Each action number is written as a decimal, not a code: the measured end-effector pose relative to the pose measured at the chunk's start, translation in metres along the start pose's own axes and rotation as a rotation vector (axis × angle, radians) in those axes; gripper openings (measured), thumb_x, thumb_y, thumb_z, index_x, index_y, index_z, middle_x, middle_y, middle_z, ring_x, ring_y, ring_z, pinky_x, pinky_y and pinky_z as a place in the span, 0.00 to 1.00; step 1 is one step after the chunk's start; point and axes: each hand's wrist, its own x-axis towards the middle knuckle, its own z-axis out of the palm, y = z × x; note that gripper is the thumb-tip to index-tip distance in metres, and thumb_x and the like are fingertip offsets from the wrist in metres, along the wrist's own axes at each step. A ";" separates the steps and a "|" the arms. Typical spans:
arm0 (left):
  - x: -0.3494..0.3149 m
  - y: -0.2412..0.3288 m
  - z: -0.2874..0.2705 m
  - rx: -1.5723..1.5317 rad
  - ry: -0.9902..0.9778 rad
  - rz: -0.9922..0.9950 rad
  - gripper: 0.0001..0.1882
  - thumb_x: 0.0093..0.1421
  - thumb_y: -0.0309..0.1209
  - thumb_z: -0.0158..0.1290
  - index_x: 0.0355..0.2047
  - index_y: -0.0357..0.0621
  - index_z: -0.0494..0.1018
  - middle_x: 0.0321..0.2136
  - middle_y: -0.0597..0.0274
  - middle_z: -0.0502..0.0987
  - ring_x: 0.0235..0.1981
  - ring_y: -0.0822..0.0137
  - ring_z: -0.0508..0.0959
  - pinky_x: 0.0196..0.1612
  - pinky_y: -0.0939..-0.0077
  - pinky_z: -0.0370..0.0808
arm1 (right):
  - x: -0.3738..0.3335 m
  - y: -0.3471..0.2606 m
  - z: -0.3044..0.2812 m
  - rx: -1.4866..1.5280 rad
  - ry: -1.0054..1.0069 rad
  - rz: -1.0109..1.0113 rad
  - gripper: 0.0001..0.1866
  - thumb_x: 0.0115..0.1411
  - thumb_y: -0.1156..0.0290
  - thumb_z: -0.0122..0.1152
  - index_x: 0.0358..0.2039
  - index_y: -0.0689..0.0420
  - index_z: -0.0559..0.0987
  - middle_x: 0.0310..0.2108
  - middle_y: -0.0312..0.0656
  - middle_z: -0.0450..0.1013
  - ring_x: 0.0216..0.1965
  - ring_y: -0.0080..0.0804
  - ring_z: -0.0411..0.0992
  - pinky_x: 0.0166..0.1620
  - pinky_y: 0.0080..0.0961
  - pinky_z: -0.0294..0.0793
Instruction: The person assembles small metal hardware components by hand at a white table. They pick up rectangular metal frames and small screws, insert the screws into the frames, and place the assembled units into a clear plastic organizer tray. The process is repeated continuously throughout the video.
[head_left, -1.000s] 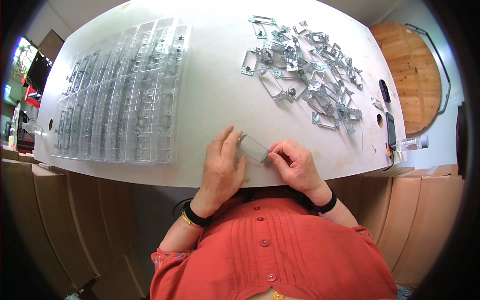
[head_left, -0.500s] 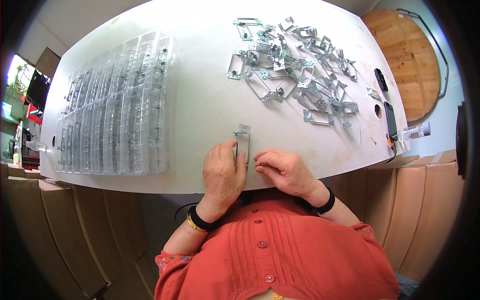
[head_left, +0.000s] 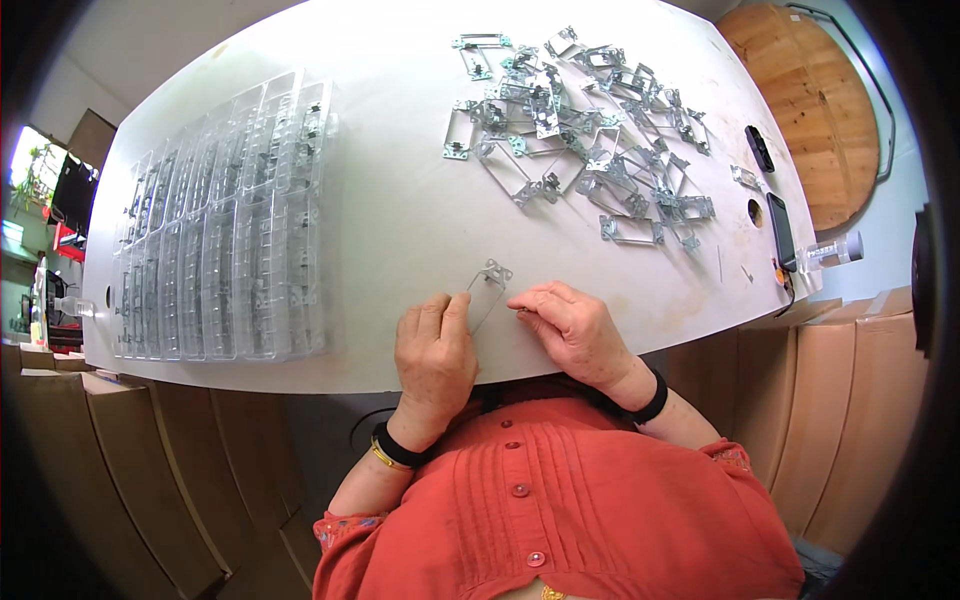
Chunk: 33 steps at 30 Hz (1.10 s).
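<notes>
In front of me, close to the table's near edge, my left hand (head_left: 436, 350) grips the near end of a thin rectangular metal bracket (head_left: 493, 271). The bracket slants away to the right and its end plate with holes shows at the far end; my fingers hide the near end. Just right of it, my right hand (head_left: 575, 335) has thumb and forefinger pinched together. A tiny dark bit shows at those fingertips, too small to name. Farther off to the right lies a loose pile of similar metal brackets (head_left: 545, 108).
Clear plastic trays (head_left: 325, 215) filled with metal parts stand at the left. Along the right edge are a phone (head_left: 780, 232), a small black object (head_left: 759, 149), a hole in the tabletop (head_left: 755, 213) and a clear bottle (head_left: 830, 251). Cardboard boxes (head_left: 840, 380) flank the table.
The bracket has turned from nearly upright in the picture to a slant, its far end to the right. My left hand has shifted slightly left. My right thumb and forefinger have drawn together.
</notes>
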 end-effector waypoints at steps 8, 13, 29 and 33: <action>0.003 0.006 -0.004 -0.038 -0.003 -0.001 0.21 0.61 0.27 0.69 0.54 0.35 0.80 0.47 0.48 0.82 0.46 0.46 0.80 0.50 0.52 0.77 | 0.001 0.000 0.001 0.005 -0.005 0.016 0.10 0.66 0.79 0.69 0.48 0.57 0.85 0.41 0.46 0.83 0.40 0.49 0.83 0.43 0.39 0.84; -0.001 0.001 0.000 -0.105 -0.014 0.003 0.26 0.59 0.27 0.70 0.57 0.35 0.79 0.47 0.46 0.81 0.47 0.45 0.79 0.51 0.52 0.77 | -0.001 0.001 0.001 0.011 0.038 0.060 0.09 0.68 0.80 0.68 0.47 0.58 0.84 0.40 0.48 0.82 0.40 0.48 0.83 0.43 0.37 0.83; -0.016 -0.006 0.005 -0.404 -0.019 0.038 0.37 0.54 0.23 0.72 0.64 0.37 0.73 0.48 0.47 0.81 0.36 0.55 0.82 0.40 0.62 0.83 | 0.012 -0.002 0.003 0.028 0.165 0.117 0.05 0.70 0.76 0.72 0.43 0.59 0.84 0.36 0.43 0.81 0.34 0.35 0.80 0.38 0.29 0.79; -0.016 -0.006 0.004 -0.433 -0.021 0.033 0.37 0.54 0.23 0.72 0.65 0.37 0.72 0.49 0.48 0.81 0.36 0.56 0.81 0.39 0.63 0.83 | 0.014 -0.002 0.006 0.039 0.151 0.113 0.05 0.69 0.76 0.72 0.43 0.59 0.85 0.36 0.43 0.81 0.34 0.35 0.81 0.38 0.29 0.80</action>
